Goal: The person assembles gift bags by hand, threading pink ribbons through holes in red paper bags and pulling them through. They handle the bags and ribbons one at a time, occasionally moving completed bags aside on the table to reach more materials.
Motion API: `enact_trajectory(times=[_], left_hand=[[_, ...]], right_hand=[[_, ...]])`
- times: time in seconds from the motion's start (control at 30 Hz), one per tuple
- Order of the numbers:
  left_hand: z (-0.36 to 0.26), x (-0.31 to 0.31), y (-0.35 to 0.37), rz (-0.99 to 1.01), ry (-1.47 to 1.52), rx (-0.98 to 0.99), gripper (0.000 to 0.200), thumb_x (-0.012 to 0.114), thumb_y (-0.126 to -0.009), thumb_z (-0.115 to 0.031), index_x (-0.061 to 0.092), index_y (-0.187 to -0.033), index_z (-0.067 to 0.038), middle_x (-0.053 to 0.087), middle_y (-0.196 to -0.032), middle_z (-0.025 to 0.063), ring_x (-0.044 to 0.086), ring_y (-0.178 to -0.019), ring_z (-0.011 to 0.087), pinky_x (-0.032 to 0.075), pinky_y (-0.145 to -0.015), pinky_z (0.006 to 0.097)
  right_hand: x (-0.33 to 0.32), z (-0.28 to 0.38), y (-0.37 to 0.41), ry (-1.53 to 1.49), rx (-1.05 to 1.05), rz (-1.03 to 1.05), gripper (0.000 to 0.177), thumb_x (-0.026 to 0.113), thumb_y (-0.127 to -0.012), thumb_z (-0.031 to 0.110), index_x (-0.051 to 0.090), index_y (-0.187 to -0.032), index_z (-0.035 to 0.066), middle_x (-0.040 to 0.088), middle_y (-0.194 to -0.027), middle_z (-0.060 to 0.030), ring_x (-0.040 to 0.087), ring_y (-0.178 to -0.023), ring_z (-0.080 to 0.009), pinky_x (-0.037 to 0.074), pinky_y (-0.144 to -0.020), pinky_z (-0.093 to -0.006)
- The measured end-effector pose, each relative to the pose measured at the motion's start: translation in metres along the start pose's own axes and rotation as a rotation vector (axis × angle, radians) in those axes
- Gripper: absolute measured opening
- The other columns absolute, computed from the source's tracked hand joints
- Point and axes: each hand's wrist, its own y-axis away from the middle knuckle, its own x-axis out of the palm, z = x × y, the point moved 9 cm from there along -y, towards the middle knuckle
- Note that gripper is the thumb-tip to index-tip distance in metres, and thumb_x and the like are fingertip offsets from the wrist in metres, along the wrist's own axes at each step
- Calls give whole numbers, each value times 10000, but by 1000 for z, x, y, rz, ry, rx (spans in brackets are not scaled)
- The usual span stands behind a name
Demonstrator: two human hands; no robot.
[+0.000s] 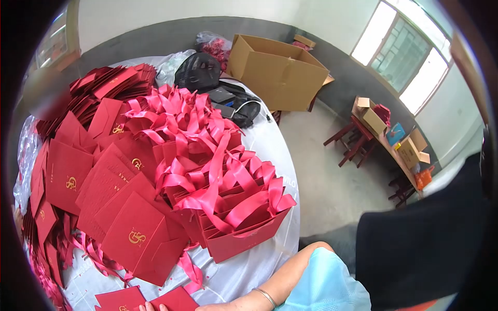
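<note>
At the tabletop's (259, 269) near edge, your right hand (207, 308) lies on a flat red bag (179, 299), likely steadying it; the fingers (151, 307) are cropped, so their set cannot be told; ribboned bags (228, 207) stand packed, propping each other upright.

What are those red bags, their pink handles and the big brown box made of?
Red gift bags: stiff matte card, sharp folded edges. Pink ribbon handles: probably satin-like fabric, glossy, limp. Brown box: dull cardboard, flaps bent open.
</note>
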Motion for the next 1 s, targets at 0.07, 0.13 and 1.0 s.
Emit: enact_trajectory(times=[0.07,0.13,1.0], left_hand=[[1,0,0,11,5,-8,621,553,-898,-367,455,-1419,-44,375,-1474,262,328,-1381,451,235,-1127,573],[1,0,-1,22,8,-18,621,559,-895,-357,453,-1420,-43,370,-1477,263,322,-1385,449,232,-1129,573],[9,-1,1,-13,62,-50,592,606,-874,-457,571,-1282,-30,497,-1368,231,431,-1303,436,274,-1099,575]], right_hand=[[1,-1,-1,40,4,16,130,557,-786,229,556,-720,117,528,-738,-26,516,-661,-172,394,-560,-303],[1,-1,-1,38,-1,25,127,557,-785,229,555,-729,115,530,-744,-26,517,-668,-172,395,-566,-302],[17,-6,-7,-37,69,247,179,564,-761,189,577,-890,66,514,-786,-32,516,-730,-171,419,-642,-301]])
